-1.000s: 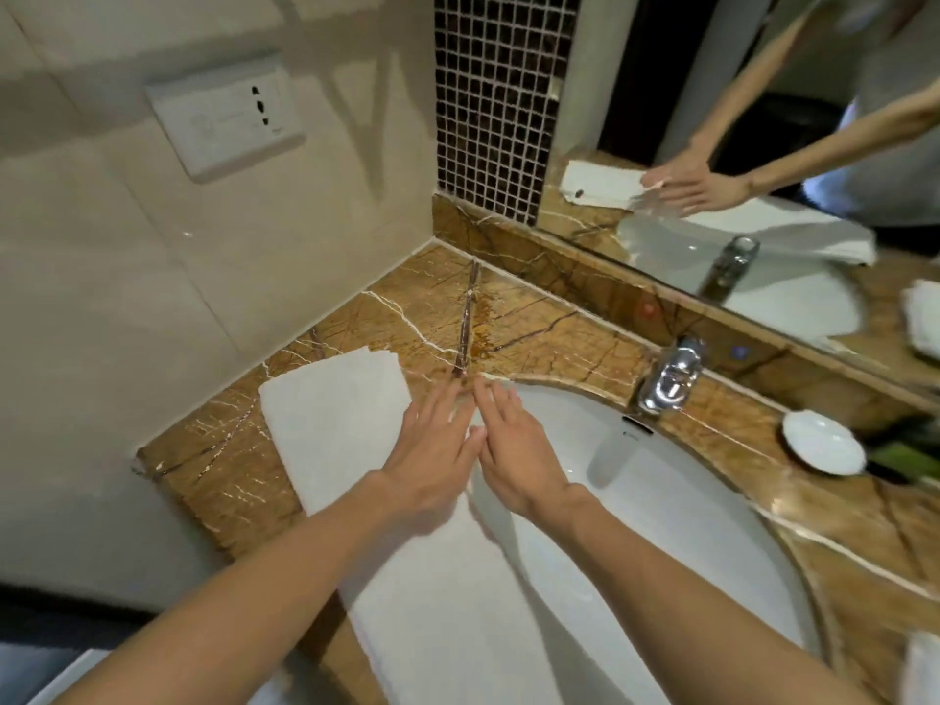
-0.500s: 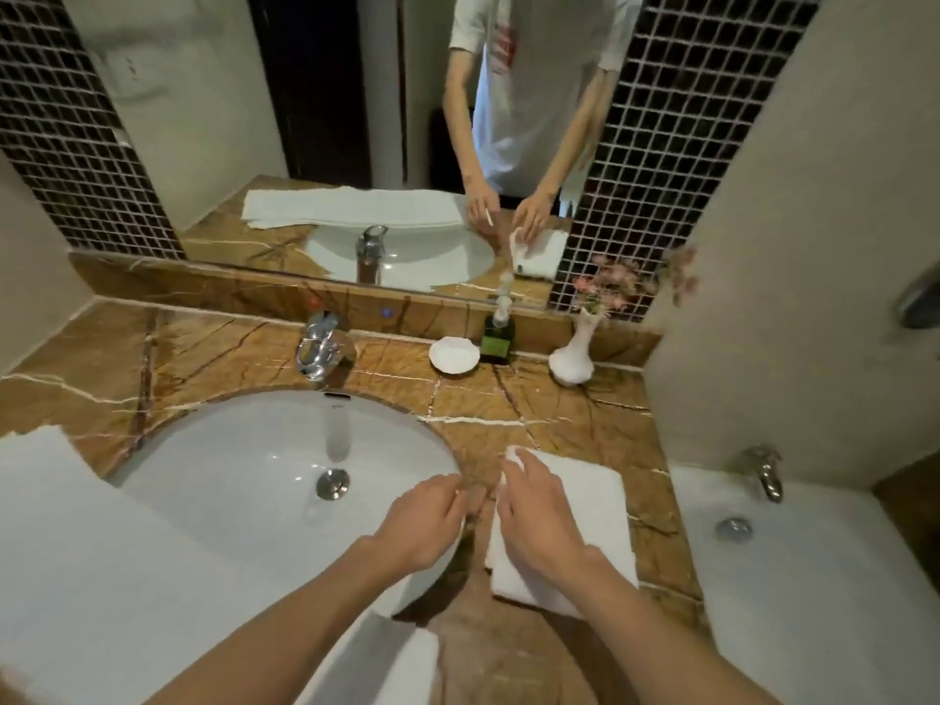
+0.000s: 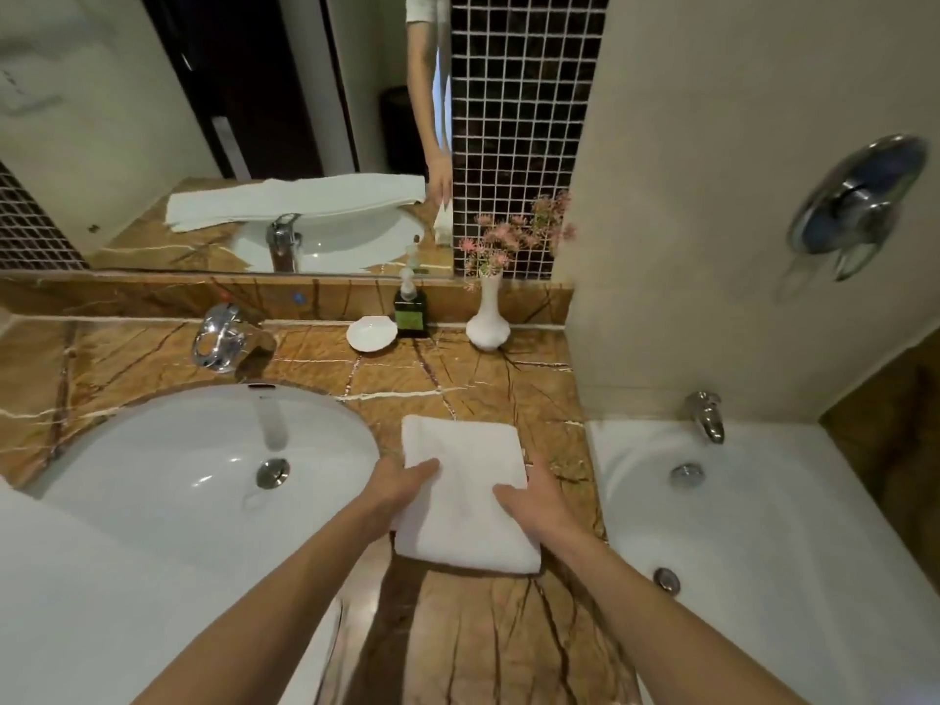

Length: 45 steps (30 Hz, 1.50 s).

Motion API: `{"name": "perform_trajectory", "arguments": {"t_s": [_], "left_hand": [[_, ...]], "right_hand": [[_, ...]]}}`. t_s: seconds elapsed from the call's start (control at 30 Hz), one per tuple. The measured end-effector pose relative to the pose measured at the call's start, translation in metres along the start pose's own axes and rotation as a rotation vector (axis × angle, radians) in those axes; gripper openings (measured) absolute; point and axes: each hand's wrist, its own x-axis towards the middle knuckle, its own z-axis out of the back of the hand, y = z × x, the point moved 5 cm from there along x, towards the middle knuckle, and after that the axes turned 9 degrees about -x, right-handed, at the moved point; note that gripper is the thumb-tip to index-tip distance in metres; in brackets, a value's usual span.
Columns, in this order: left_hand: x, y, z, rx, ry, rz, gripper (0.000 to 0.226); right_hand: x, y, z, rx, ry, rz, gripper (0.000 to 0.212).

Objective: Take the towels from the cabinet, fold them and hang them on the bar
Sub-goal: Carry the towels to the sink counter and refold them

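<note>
White folded towel (image 3: 465, 480) on brown veined marble counter (image 3: 407, 374), right of oval white sink (image 3: 152, 450) | left hand (image 3: 402, 483), earlier beside it, now grasps left edge | right hand (image 3: 536, 503), earlier flat on top, grasps right edge

We see a white sink (image 3: 127, 450) w/ chrome tap (image 3: 219, 337), set in a brown marble counter (image 3: 483, 643). At the back: white dish (image 3: 371, 334), green soap bottle (image 3: 411, 312) just beside it, vase (image 3: 487, 323) w/ pink flowers. Bathtub (image 3: 763, 526) on the right.
</note>
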Motion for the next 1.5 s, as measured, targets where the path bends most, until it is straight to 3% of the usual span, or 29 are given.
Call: {"name": "perform_trajectory", "arguments": {"t_s": [0.07, 0.17, 0.33, 0.4, 0.47, 0.57, 0.67, 0.8, 0.87, 0.93, 1.07, 1.23, 1.43, 1.5], "left_hand": [[-0.004, -0.009, -0.004, -0.009, 0.069, -0.027, 0.028], [-0.016, -0.024, -0.005, -0.009, 0.179, -0.099, 0.037], [-0.045, -0.036, 0.0, 0.058, 0.276, -0.264, 0.037], [-0.056, -0.031, 0.001, 0.077, 0.338, -0.301, 0.029], [-0.063, -0.021, 0.004, 0.111, 0.363, -0.343, 0.017], [-0.069, 0.003, 0.004, 0.127, 0.368, -0.385, 0.025], [-0.075, 0.026, 0.001, 0.174, 0.356, -0.416, 0.042], [-0.09, 0.041, 0.004, 0.282, 0.247, -0.49, 0.033], [-0.104, 0.042, 0.003, 0.283, 0.192, -0.542, 0.029], [-0.118, 0.043, 0.002, 0.201, 0.175, -0.554, 0.033], [-0.142, 0.06, 0.005, 0.067, 0.187, -0.435, 0.038], [-0.157, 0.088, 0.016, 0.099, 0.161, -0.218, 0.046], [-0.153, 0.098, 0.023, 0.079, 0.035, -0.219, 0.015], [-0.146, 0.095, 0.023, 0.134, -0.014, -0.257, 0.016]], "right_hand": [[0.004, 0.005, -0.002, 0.15, 0.014, -0.027, 0.056], [0.005, 0.016, 0.001, 0.322, 0.024, -0.036, 0.051], [-0.007, 0.029, 0.026, 0.442, -0.103, -0.037, 0.038], [-0.015, 0.027, 0.036, 0.485, -0.163, -0.046, 0.023], [-0.029, 0.018, 0.044, 0.543, -0.201, -0.12, 0.027], [-0.051, 0.006, 0.051, 0.45, -0.22, -0.137, 0.042], [-0.078, -0.007, 0.042, 0.378, -0.124, -0.134, 0.028], [-0.098, -0.023, 0.018, -0.002, -0.001, -0.122, 0.017], [-0.109, -0.032, 0.006, -0.136, 0.023, -0.114, 0.035], [-0.122, -0.04, -0.002, -0.163, -0.014, -0.078, 0.048], [-0.15, -0.054, -0.007, -0.14, -0.175, 0.0, 0.044], [-0.18, -0.078, -0.03, -0.047, -0.131, 0.046, 0.053], [-0.191, -0.091, -0.047, -0.078, -0.148, 0.059, 0.049], [-0.191, -0.096, -0.05, -0.078, -0.155, 0.069, 0.041]]}}
